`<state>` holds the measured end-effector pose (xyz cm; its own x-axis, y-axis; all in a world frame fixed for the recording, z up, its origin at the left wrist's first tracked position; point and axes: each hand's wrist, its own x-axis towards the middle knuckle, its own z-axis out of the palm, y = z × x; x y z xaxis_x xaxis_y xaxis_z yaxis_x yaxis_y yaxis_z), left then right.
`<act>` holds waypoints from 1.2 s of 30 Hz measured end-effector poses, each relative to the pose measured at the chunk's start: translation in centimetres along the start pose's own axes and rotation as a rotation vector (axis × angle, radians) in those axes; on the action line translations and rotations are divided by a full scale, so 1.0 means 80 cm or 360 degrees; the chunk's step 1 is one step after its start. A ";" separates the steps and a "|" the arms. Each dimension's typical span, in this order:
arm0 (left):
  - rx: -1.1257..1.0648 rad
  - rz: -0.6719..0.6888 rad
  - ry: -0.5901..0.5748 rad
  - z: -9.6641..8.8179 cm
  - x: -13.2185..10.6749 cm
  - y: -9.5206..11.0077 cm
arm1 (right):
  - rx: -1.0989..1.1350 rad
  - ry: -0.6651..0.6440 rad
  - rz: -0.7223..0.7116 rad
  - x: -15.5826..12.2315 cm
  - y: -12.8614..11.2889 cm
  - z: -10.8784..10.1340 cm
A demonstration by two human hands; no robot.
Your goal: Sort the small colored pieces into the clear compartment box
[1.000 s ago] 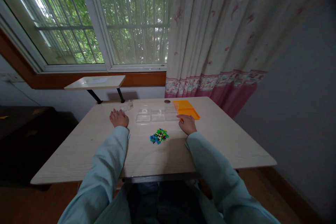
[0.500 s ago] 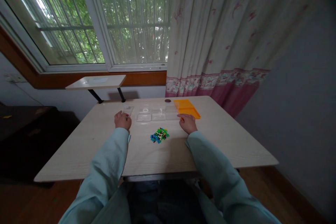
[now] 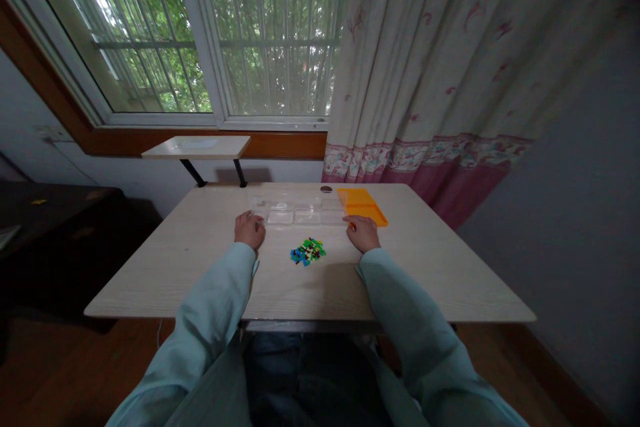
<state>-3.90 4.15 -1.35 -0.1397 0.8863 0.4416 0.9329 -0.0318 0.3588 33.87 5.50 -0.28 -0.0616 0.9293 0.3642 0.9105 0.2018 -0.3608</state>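
My left hand [image 3: 249,230] is closed on the left end of a group of small clear plastic boxes [image 3: 281,217], which stand side by side in rows on the table. My right hand [image 3: 363,233] has its fingers curled at the right end of the same group, touching the near right clear box [image 3: 332,217]. Just behind that hand lies an orange tray [image 3: 367,205] with a divider. Between my hands, closer to me, sits a loose pile of small building bricks [image 3: 308,251] in blue, green, yellow and dark colours. The clear walls make exact edges hard to see.
The pale wooden table [image 3: 200,267] carries a small raised shelf [image 3: 200,145] at its back left. A dark round cap [image 3: 327,189] is set near the back edge. Behind stand a barred window and a patterned curtain [image 3: 400,80].
My left hand has brought a clear box rightward against the others, closing the gap between them. My right hand stays at the right end. The view has shifted slightly.
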 end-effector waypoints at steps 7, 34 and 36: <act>-0.0095 -0.0057 -0.0007 0.003 0.004 -0.005 | -0.0024 0.0015 0.0044 0.000 -0.001 -0.001; -0.0176 -0.0055 -0.0010 -0.009 0.005 0.005 | 0.0008 0.0034 -0.0027 0.003 0.006 0.007; -0.0171 -0.0053 -0.0005 -0.010 0.004 0.006 | 0.0000 0.0039 -0.0035 0.003 0.007 0.008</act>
<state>-3.78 4.07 -0.37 -0.1688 0.8892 0.4253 0.8866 -0.0516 0.4597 34.12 6.04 -0.98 -0.0719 0.9167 0.3931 0.9091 0.2223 -0.3522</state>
